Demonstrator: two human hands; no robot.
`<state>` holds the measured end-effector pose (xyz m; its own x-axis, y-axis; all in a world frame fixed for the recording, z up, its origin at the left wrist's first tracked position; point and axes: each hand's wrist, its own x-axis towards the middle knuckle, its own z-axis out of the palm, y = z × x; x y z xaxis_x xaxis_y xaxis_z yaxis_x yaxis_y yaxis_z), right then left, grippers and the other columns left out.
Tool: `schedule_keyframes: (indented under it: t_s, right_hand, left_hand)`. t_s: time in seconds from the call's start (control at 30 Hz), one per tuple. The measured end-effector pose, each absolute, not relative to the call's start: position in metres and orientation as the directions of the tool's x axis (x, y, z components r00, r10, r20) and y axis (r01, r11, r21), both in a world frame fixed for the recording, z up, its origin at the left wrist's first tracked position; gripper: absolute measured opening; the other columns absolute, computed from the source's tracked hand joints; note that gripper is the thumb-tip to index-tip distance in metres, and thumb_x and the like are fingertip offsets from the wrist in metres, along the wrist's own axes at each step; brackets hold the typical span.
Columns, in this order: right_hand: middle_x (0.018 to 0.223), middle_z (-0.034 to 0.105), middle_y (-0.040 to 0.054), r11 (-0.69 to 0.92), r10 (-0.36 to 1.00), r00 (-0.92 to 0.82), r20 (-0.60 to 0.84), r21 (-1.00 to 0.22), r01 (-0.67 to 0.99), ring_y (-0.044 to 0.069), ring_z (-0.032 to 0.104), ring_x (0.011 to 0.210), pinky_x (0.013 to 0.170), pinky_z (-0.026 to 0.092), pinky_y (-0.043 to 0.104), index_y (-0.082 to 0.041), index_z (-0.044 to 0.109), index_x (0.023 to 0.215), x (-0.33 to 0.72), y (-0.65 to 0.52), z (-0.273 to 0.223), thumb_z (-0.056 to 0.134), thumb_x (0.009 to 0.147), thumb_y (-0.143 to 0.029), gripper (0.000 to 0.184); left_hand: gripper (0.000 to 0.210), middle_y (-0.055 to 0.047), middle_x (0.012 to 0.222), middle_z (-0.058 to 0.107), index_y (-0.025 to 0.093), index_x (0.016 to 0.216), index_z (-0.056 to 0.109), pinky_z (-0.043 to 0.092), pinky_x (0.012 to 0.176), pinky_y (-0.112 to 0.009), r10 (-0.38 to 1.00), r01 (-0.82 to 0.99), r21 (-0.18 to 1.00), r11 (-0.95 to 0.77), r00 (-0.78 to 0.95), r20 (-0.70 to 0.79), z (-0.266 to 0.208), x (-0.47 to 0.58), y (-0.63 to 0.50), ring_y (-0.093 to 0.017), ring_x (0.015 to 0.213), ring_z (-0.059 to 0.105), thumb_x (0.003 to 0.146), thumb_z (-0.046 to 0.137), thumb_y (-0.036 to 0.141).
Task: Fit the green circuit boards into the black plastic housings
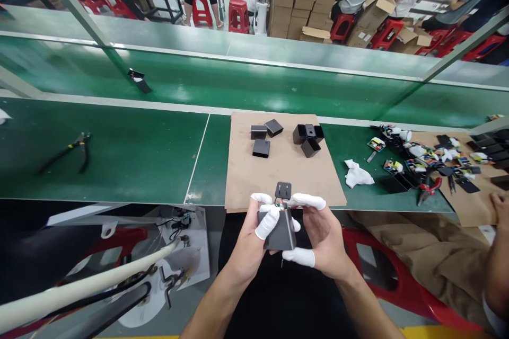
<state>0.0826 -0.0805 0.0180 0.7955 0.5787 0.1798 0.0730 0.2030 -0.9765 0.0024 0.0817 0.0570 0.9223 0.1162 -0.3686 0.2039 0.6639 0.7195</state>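
A dark grey charger housing [279, 234] is held over my lap at the table's front edge. At its open end is a small black plug plate [283, 190] with two prongs, joined by short wires; a bit of circuit board shows there. My left hand [250, 243] grips the housing from the left, thumb across its face. My right hand [326, 241] holds it from the right, thumb at the lower corner and index finger by the open end. White finger cots cover several fingertips. Beyond lie several black housings [261, 148] on a brown cardboard sheet [254, 180].
Pliers [81, 145] lie on the green table at left. To the right are a crumpled white cloth [358, 174], piled circuit boards [421, 153] and red-handled cutters [429, 190]. A co-worker's arm [499, 243] is at far right. One unit [139, 80] sits on the green belt.
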Motion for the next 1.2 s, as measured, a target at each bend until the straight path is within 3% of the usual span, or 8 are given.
schedule_keyframes:
  t_s: [0.13, 0.23, 0.33, 0.43, 0.6, 0.97, 1.2]
  right_hand:
    - [0.132, 0.072, 0.0075, 0.244, 0.582, 0.793, 0.180, -0.969, 0.041, 0.029, 0.070, 0.124, 0.113, 0.057, 0.044, -0.034, 0.065, 0.145, 0.090, -0.078, 0.018, 0.111, 0.059, -0.034, 0.098]
    - [0.124, 0.074, 0.0067, 0.301, 0.534, 0.826, 0.183, -0.953, 0.016, 0.027, 0.071, 0.117, 0.108, 0.058, 0.042, -0.033, 0.067, 0.141, 0.102, -0.072, 0.024, 0.108, 0.065, -0.044, 0.087]
    - [0.112, 0.074, 0.0053, 0.290, 0.479, 0.871, 0.109, -0.956, -0.040, 0.024, 0.072, 0.104, 0.098, 0.059, 0.040, -0.030, 0.071, 0.132, 0.114, -0.063, 0.033, 0.100, 0.074, -0.056, 0.070]
    - [0.102, 0.072, 0.0032, 0.187, 0.463, 0.886, 0.029, -0.980, -0.066, 0.021, 0.069, 0.094, 0.091, 0.058, 0.038, -0.028, 0.072, 0.125, 0.125, -0.057, 0.044, 0.092, 0.082, -0.060, 0.057]
    - [0.099, 0.070, 0.0024, 0.080, 0.501, 0.864, -0.055, -0.991, -0.110, 0.019, 0.066, 0.090, 0.081, 0.056, 0.034, -0.027, 0.074, 0.119, 0.136, -0.057, 0.051, 0.081, 0.095, -0.057, 0.040]
    - [0.095, 0.072, 0.0015, 0.100, 0.487, 0.871, -0.056, -0.988, -0.119, 0.019, 0.068, 0.089, 0.078, 0.057, 0.032, -0.026, 0.075, 0.116, 0.140, -0.066, 0.054, 0.085, 0.092, -0.053, 0.038]
    - [0.100, 0.073, 0.0021, 0.110, 0.481, 0.877, 0.002, -0.992, -0.058, 0.019, 0.069, 0.092, 0.089, 0.058, 0.035, -0.026, 0.075, 0.115, 0.138, -0.067, 0.053, 0.084, 0.094, -0.052, 0.035]
  left_hand:
    - [0.049, 0.004, 0.085, 0.059, 0.025, 0.103, 0.047, 0.038, 0.050, -0.018, 0.074, 0.259, 0.717, 0.647, 0.915, -0.397, 0.057, 0.006, 0.085, -0.010, 0.063, 0.058, 0.097, 0.072, 0.068]
    - [0.051, -0.001, 0.105, 0.064, 0.025, 0.113, 0.056, 0.045, 0.055, -0.020, 0.052, 0.148, 0.787, 0.599, 0.973, -0.223, 0.049, 0.007, 0.086, -0.010, 0.071, 0.061, 0.092, 0.079, 0.064]
    - [0.065, -0.006, 0.131, 0.064, 0.027, 0.127, 0.059, 0.058, 0.080, -0.026, 0.084, 0.052, 0.846, 0.531, 0.990, -0.114, 0.039, 0.011, 0.079, -0.016, 0.097, 0.069, 0.079, 0.098, 0.045]
    - [0.051, -0.007, 0.128, 0.068, 0.026, 0.121, 0.062, 0.059, 0.098, -0.034, 0.183, 0.040, 0.861, 0.508, 0.971, -0.153, 0.035, 0.018, 0.067, -0.023, 0.115, 0.070, 0.084, 0.095, 0.038]
    - [0.042, -0.006, 0.115, 0.071, 0.023, 0.120, 0.065, 0.057, 0.078, -0.030, 0.237, 0.049, 0.845, 0.533, 0.950, -0.204, 0.039, 0.028, 0.057, -0.021, 0.094, 0.075, 0.091, 0.087, 0.045]
    - [0.050, -0.008, 0.114, 0.076, 0.020, 0.121, 0.069, 0.061, 0.083, -0.034, 0.258, 0.071, 0.848, 0.525, 0.936, -0.238, 0.043, 0.029, 0.053, -0.023, 0.093, 0.078, 0.086, 0.092, 0.048]
    - [0.051, -0.010, 0.114, 0.077, 0.020, 0.120, 0.070, 0.063, 0.089, -0.040, 0.260, 0.033, 0.821, 0.570, 0.940, -0.219, 0.049, 0.029, 0.051, -0.025, 0.095, 0.078, 0.085, 0.092, 0.049]
